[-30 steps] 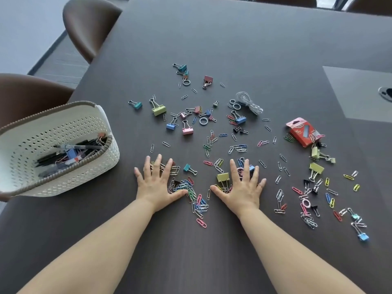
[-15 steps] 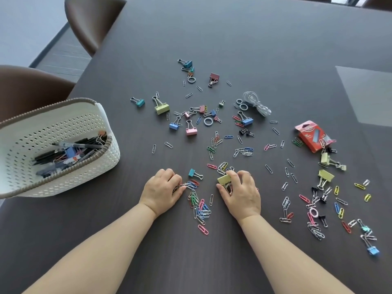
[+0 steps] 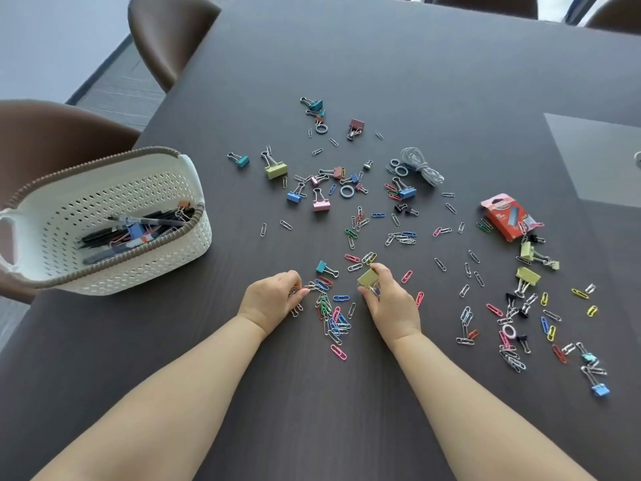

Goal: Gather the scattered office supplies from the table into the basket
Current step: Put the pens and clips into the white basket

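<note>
Matt dark woodgrain table, perforated white plastic basket

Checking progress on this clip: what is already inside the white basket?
Inside the white basket: dark pens, a blue clip and an orange clip. Its near wall hides the rest of the floor.

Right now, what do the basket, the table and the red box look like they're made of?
Basket: looks like white moulded plastic, matte, with regular punched holes and a grey-brown ribbed rim. Table: dark wood-grain surface, probably laminate or veneer, low sheen. Red box: seems printed cardboard, with folded edges and a pink flap.
</note>
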Action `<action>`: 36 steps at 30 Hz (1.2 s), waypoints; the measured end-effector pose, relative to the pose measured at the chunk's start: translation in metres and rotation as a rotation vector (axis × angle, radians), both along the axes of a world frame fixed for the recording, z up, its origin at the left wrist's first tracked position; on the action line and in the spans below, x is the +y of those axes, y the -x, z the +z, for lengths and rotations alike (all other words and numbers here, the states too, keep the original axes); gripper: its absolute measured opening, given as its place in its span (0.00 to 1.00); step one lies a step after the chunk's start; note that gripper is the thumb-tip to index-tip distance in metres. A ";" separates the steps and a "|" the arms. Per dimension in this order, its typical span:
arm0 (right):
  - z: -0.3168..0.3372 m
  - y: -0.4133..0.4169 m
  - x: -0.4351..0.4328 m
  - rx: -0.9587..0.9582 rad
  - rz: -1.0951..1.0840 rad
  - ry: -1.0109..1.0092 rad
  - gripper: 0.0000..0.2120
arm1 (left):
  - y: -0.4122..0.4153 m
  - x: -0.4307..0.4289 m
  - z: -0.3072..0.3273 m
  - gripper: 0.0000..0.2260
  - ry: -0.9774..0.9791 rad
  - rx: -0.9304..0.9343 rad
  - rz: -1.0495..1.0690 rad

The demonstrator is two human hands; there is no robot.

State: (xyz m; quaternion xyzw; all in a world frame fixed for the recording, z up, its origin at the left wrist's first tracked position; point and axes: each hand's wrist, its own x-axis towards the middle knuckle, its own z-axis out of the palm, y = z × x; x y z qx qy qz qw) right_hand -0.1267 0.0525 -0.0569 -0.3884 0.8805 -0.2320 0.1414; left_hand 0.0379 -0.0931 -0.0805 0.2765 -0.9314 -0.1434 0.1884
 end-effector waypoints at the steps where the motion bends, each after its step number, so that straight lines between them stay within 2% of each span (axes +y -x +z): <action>1: 0.004 -0.003 0.000 -0.030 -0.002 0.015 0.21 | -0.004 0.003 0.001 0.16 -0.009 0.012 0.003; 6: 0.032 -0.024 -0.020 -0.152 -0.015 0.196 0.21 | -0.028 0.001 0.028 0.12 -0.111 0.145 0.073; 10: 0.064 -0.055 -0.057 -0.184 0.060 0.333 0.22 | -0.057 -0.024 0.082 0.10 -0.089 0.252 0.093; 12: 0.080 -0.075 -0.082 -0.213 0.107 0.384 0.22 | -0.076 -0.044 0.109 0.12 0.003 0.262 0.135; 14: 0.094 -0.097 -0.109 -0.234 0.156 0.422 0.23 | -0.099 -0.066 0.131 0.14 0.084 0.251 0.218; 16: 0.106 -0.118 -0.136 -0.241 0.212 0.441 0.22 | -0.120 -0.090 0.144 0.10 0.077 0.214 0.305; 19: 0.115 -0.143 -0.163 -0.240 0.282 0.444 0.21 | -0.142 -0.126 0.144 0.09 -0.033 0.060 0.407; 22: 0.117 -0.155 -0.178 -0.213 0.292 0.432 0.21 | -0.156 -0.154 0.135 0.13 -0.165 -0.068 0.365; 24: 0.118 -0.160 -0.187 -0.207 0.300 0.431 0.22 | -0.163 -0.163 0.131 0.14 -0.205 -0.075 0.301; 27: 0.120 -0.167 -0.201 -0.188 0.325 0.442 0.22 | -0.171 -0.166 0.128 0.10 -0.120 -0.047 0.223; 30: 0.123 -0.177 -0.215 -0.163 0.369 0.464 0.21 | -0.180 -0.165 0.127 0.08 -0.056 0.007 0.269; 34: 0.130 -0.185 -0.244 -0.116 0.417 0.467 0.21 | -0.189 -0.168 0.131 0.18 -0.059 0.022 0.335; 36: 0.134 -0.185 -0.258 -0.074 0.419 0.423 0.21 | -0.186 -0.168 0.135 0.17 -0.101 -0.031 0.331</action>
